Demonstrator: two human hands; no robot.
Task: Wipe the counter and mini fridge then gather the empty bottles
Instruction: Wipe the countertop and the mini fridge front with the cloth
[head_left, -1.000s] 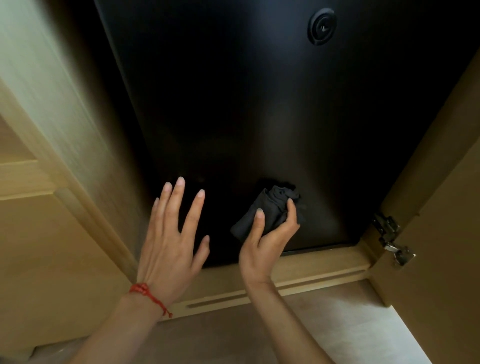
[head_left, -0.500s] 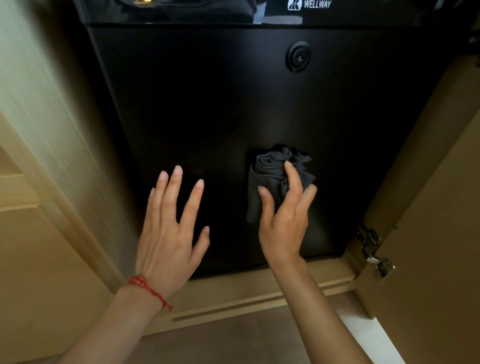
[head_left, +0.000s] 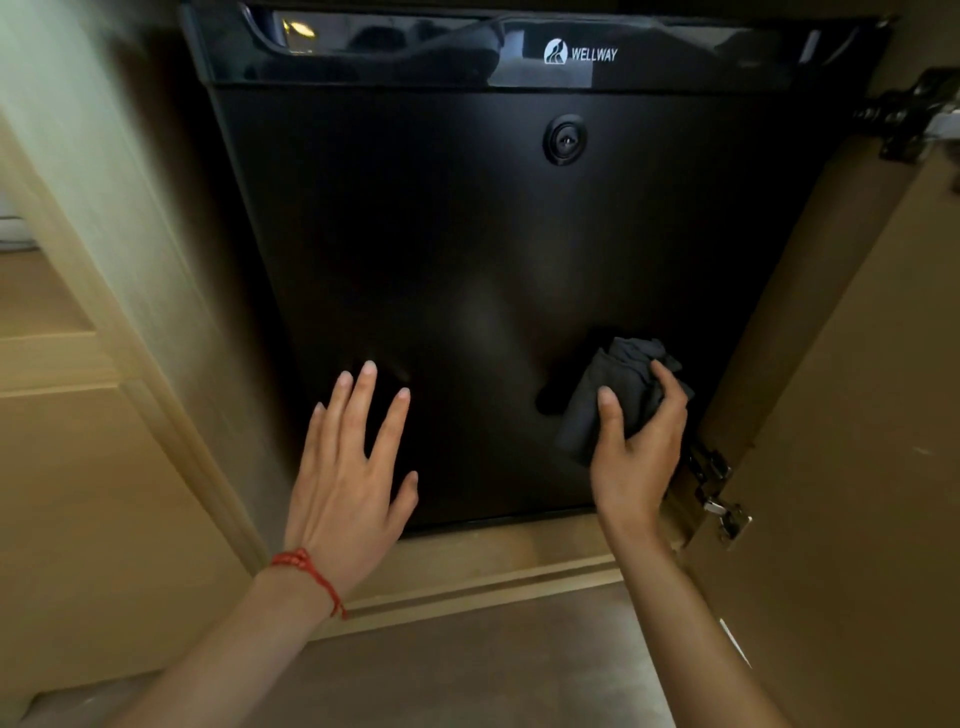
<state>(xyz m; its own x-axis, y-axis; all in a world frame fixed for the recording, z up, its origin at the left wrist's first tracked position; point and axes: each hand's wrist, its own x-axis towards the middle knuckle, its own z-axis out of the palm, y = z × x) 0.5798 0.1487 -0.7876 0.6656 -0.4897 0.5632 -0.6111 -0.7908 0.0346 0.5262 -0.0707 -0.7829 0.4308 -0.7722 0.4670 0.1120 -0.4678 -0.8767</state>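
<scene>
The mini fridge (head_left: 493, 291) sits recessed in a light wooden cabinet (head_left: 119, 291), its black door closed and filling most of the view; a glossy strip along the top carries a white "WELLWAY" logo (head_left: 581, 53), and a round keyhole lock (head_left: 564, 139) sits below it, right of centre. The right hand (head_left: 636, 447) grips a bunched dark grey cloth (head_left: 613, 395) and presses it against the lower right part of the fridge door, close to the door's right edge; the thumb lies across the front of the cloth and the fingers curl over its right side, so the hand is closed on the cloth. The left hand (head_left: 348, 467) is open and holds nothing; its fingers are spread and point up at the lower left part of the door, though whether the fingertips touch the surface cannot be told; a red string bracelet (head_left: 306, 569) circles its wrist. To the right the cabinet door (head_left: 852, 467) stands swung open, with a metal hinge (head_left: 719, 493) just beside the right hand and another hinge (head_left: 914, 122) near the top right corner; below the fridge runs the wooden base rail (head_left: 493, 566) of the cabinet, and in front of it a greyish floor (head_left: 467, 665).
</scene>
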